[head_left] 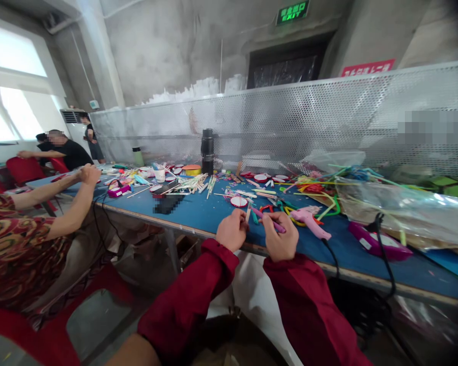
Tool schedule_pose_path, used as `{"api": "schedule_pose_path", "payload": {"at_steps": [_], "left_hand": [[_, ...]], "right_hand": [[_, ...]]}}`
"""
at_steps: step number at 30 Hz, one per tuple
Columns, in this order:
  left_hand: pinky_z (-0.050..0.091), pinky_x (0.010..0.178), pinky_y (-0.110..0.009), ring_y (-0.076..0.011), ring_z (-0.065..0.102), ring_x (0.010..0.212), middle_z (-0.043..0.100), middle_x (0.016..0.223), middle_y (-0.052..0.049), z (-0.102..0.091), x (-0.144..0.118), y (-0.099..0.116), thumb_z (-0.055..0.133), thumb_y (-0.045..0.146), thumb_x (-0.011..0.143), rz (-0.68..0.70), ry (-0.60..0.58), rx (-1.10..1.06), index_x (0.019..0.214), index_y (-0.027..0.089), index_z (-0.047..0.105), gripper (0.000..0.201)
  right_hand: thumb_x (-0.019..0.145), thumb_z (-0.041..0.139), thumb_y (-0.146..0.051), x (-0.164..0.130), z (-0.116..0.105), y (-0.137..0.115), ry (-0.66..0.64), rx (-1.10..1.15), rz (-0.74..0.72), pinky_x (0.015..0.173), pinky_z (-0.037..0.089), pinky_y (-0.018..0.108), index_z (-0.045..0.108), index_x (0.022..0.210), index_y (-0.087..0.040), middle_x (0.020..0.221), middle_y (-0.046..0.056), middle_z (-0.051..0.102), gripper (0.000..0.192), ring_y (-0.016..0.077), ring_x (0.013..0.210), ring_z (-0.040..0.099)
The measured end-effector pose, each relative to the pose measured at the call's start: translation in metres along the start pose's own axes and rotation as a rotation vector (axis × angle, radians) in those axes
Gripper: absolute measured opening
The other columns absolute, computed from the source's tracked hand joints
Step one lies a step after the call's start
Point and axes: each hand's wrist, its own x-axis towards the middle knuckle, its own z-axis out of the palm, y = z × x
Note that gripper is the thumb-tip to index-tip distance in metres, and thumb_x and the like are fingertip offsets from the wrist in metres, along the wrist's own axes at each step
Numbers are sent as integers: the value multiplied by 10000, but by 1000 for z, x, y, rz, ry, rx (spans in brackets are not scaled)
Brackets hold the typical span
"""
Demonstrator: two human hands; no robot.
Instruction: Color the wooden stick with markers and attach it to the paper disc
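Note:
Above the front edge of the blue table, my left hand pinches a thin, pale wooden stick upright. Close beside it, my right hand has its fingers closed around a purple pen, which points left toward the stick. The far end of the pen is near the stick; whether they touch I cannot tell. Just beyond my hands lies a round white disc with a red rim. A pink glue gun rests to the right of my right hand, its black cord hanging over the edge.
A purple device with a black cable lies at right, near plastic sheeting. Colourful strips and several sticks litter the table. A black thermos stands behind. At left, another person's hands are raised over the table.

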Motion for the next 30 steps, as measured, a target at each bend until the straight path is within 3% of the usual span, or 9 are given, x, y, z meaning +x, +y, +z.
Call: {"api": "schedule_pose_path", "payload": {"at_steps": [30], "left_hand": [[521,870,-327,-218,714,939,768,916,-13,1,0,0,529,121,901,-8,-4,34,1070,244,554,210]], "right_hand": [[886,647,-338,1,0,1,-28,6,18,682,475,301,673,766,-213,695,-3,703,174,176,669,636]]}}
